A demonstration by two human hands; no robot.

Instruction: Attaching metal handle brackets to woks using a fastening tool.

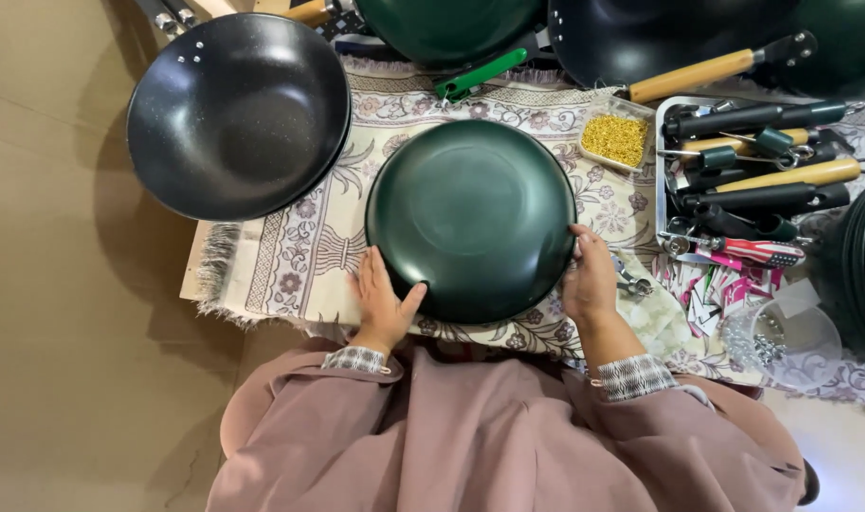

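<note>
A dark green round pan [470,216] without a handle lies bottom up on a patterned cloth [300,246] in front of me. My left hand [383,303] grips its near left rim, thumb on top. My right hand [591,277] holds the right rim, next to a small metal fitting [631,282] on the cloth. Both sleeves are dusty pink with patterned cuffs.
A black speckled wok [238,112] sits at the upper left. More pans with green [480,73] and wooden [693,74] handles lie at the top. A clear box of small yellow pieces [616,138], a tray of loose handles [764,180], a screwdriver [745,251] and a clear cup of screws [783,339] stand at the right.
</note>
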